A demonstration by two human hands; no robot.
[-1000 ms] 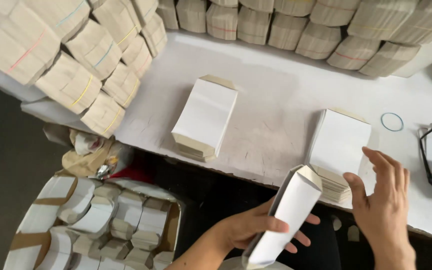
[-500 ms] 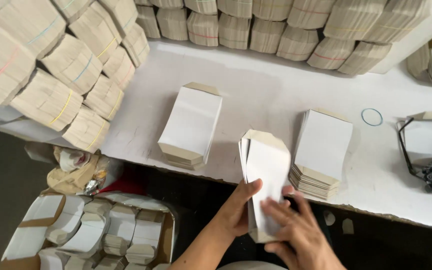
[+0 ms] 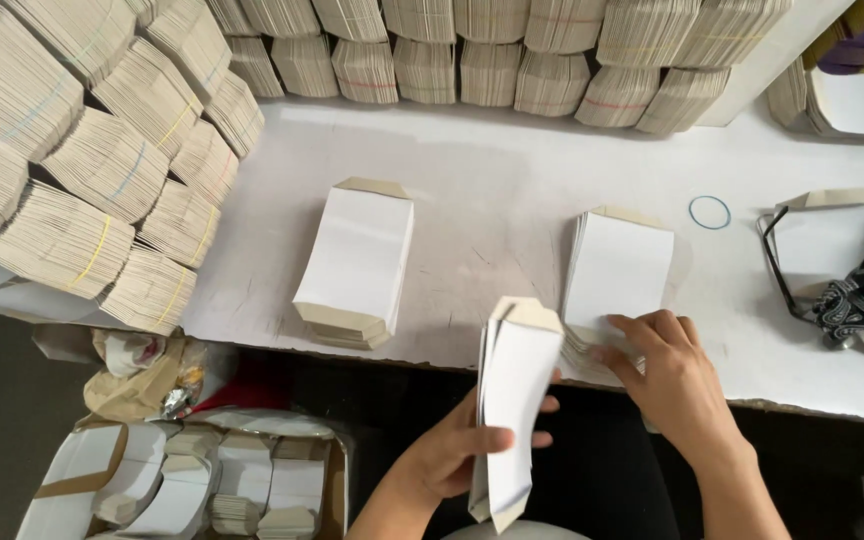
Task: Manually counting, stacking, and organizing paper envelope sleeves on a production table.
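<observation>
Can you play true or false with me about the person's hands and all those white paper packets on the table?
1. The left hand holds a bunch of white packets standing on end. True.
2. The right hand is up in the air, touching nothing. False: its fingers rest on the near end of the right stack on the table.
3. There are two loose stacks of packets lying on the table. True: the left stack and the right one.
4. The blue rubber band is wrapped round the left stack. False: it lies flat on the table, beyond the right stack.
5. The box down on the floor has no packets in it. False: it holds white packets.
</observation>
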